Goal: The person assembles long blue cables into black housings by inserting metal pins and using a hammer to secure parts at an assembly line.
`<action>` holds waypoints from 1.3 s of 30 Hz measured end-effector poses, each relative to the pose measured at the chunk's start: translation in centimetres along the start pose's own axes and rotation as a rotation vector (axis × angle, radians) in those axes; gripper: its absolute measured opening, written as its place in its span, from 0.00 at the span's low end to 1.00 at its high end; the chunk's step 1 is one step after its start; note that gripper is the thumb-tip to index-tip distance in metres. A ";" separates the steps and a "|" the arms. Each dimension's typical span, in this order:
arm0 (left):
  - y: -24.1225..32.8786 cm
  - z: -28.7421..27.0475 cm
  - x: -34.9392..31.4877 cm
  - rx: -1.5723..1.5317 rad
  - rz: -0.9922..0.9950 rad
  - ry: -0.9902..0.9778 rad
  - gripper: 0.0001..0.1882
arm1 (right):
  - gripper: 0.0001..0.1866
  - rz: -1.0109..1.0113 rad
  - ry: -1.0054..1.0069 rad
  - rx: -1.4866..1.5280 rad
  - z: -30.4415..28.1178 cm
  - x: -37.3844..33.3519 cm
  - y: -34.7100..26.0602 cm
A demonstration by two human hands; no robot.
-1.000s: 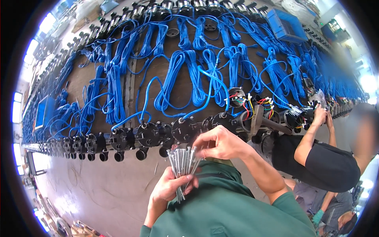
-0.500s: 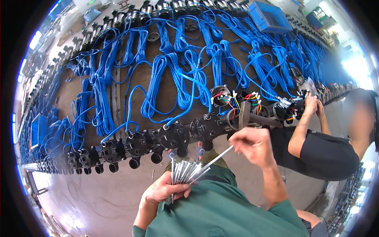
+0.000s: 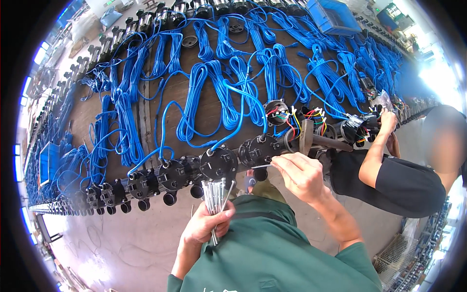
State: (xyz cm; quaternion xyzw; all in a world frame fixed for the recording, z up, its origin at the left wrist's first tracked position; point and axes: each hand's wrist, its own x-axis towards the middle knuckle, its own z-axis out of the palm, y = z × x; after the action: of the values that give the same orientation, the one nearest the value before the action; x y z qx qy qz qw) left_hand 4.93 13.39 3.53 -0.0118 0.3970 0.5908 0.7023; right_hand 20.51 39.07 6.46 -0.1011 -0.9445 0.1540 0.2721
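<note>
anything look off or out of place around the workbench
Thin red, yellow and green wires splay loosely beyond the right hand, unlike the black round housings farther left, which look closed. Nothing clearly looks spilled or damaged.

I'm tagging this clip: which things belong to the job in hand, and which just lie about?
Likely in use:
bunch of long bolts, left hand
single bolt, right hand
black housing near it

Apparently lying about:
blue crate, upper right
blue bin, far left
grey disc
</note>
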 end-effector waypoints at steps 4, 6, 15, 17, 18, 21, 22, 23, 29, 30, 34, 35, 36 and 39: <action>0.0 -0.5 0.2 0.037 0.055 -0.069 0.22 | 0.12 -0.057 -0.037 -0.004 -0.1 0.5 -0.2; -0.1 -0.3 0.3 -0.030 0.075 -0.069 0.23 | 0.12 -0.093 -0.062 -0.009 -0.3 0.8 -0.4; 0.6 0.1 0.1 -0.087 0.154 -0.125 0.32 | 0.18 -0.322 -0.191 -0.020 -0.4 2.7 -0.8; 0.5 0.0 0.3 -0.080 0.164 -0.143 0.30 | 0.16 -0.357 -0.259 -0.036 -0.6 2.8 -0.9; 0.4 0.0 0.3 -0.081 0.176 -0.148 0.29 | 0.16 -0.363 -0.291 -0.033 -0.7 2.8 -0.9; 0.5 0.5 0.2 -0.117 0.195 -0.140 0.26 | 0.14 -0.298 -0.397 -0.019 -1.1 2.7 -0.7; 0.5 0.8 0.2 -0.134 0.197 -0.135 0.24 | 0.15 -0.282 -0.387 -0.038 -0.7 2.1 -0.6; 0.4 1.0 0.1 -0.135 0.205 -0.120 0.23 | 0.15 -0.266 -0.377 -0.058 -0.4 1.6 -0.5; 0.0 1.4 -0.1 -0.058 0.245 -0.023 0.21 | 0.18 -0.151 -0.166 0.025 -0.6 1.5 -0.3; -0.3 0.9 0.0 -0.050 0.235 -0.024 0.21 | 0.19 -0.145 -0.171 0.011 -0.6 1.5 -0.2; -0.5 1.1 -0.1 -0.077 0.253 -0.004 0.19 | 0.18 -0.170 -0.155 -0.015 -0.8 1.5 -0.4; -0.5 1.1 -0.1 -0.057 0.264 0.001 0.19 | 0.17 -0.190 -0.150 -0.024 -0.7 1.5 -0.6; -0.5 1.2 -0.1 -0.036 0.275 0.006 0.19 | 0.17 -0.211 -0.143 -0.033 -0.6 1.6 -0.7; -0.7 1.4 0.1 -0.025 0.303 0.015 0.17 | 0.17 -0.264 -0.150 -0.051 -0.2 1.9 -1.0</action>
State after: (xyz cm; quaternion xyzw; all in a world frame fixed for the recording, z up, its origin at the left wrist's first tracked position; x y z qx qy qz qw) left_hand 6.32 13.96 4.13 0.0351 0.3922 0.6947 0.6019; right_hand 18.95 38.70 7.84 0.0288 -0.9708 0.1002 0.2159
